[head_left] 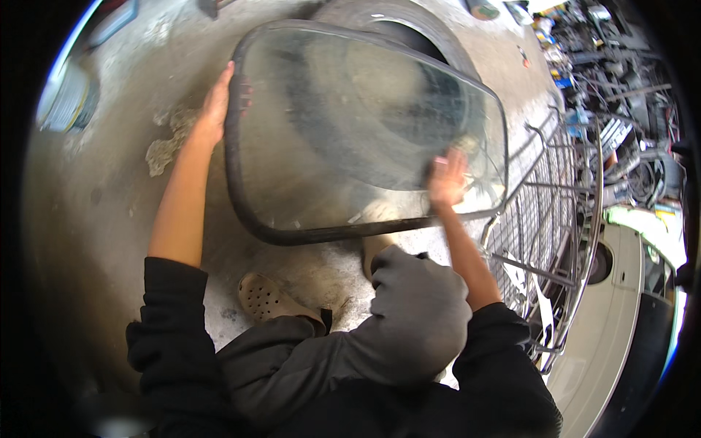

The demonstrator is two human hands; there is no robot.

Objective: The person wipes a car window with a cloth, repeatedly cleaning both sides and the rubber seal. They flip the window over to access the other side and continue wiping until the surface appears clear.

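A vehicle window glass [321,117] with rounded corners and a black rubber edging stands tilted in front of me. My left hand [220,102] grips its left edge, the fingertips showing through the pane from behind. Against the lower right part of the glass lies my right hand [448,179], palm flat and fingers stretched out, slightly blurred. Behind the pane a large tire [409,16] rests on the floor, partly seen through the glass. Whether the pane leans on the tire I cannot tell.
A metal wire rack [544,201] stands close by on the right, near the glass's corner. Beyond it are a pale vehicle [595,328] and a heap of parts [635,87]. A bucket [69,98] sits at the far left. My foot in a tan clog [266,298] is below the pane.
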